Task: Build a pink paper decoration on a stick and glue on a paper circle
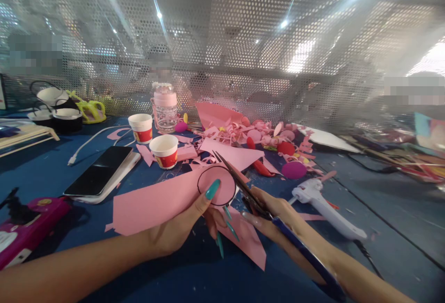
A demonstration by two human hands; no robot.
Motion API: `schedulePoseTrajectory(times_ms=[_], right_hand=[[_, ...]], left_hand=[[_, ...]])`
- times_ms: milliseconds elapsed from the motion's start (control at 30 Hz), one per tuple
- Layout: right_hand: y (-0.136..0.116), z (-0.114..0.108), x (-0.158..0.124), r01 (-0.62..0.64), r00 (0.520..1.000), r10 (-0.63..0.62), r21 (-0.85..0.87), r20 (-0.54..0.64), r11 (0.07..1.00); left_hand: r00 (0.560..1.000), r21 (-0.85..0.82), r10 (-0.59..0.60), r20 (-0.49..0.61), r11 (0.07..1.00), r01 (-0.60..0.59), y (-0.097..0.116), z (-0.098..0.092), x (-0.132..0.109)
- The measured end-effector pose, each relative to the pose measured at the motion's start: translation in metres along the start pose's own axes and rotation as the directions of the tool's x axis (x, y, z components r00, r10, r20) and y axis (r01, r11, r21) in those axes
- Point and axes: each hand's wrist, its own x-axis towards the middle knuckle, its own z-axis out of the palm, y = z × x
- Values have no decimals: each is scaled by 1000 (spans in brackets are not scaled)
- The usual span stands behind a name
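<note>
Pinched in my left hand (194,219), thumb on top, is a sheet of pink paper (149,203) with a circle (222,185) drawn on it in a dark line. My right hand (274,212) grips a pair of scissors (239,178) with dark blue handles. Their blades stand at the right edge of the circle, pointing up and away from me. Whether they bite into the paper at this spot I cannot tell. Below my left fingers lies another pink paper piece (248,238).
Pink paper scraps (229,131) are heaped at the back. Two paper cups (164,150) and a water bottle (165,108) stand left of them. A phone (100,171) and a purple power strip (33,224) lie left; a white glue gun (330,208) lies right.
</note>
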Motion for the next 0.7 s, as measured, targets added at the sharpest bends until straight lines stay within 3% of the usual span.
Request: schedulePoseTrajectory(times_ms=[500, 700], right_hand=[[-5, -4, 1, 35, 999, -35, 2, 31, 999], [-7, -4, -1, 58, 997, -58, -13, 54, 998]], left_hand=[[997, 4, 27, 75, 1000, -27, -5, -4, 0], [990, -96, -128, 58, 986, 133, -12, 1, 0]])
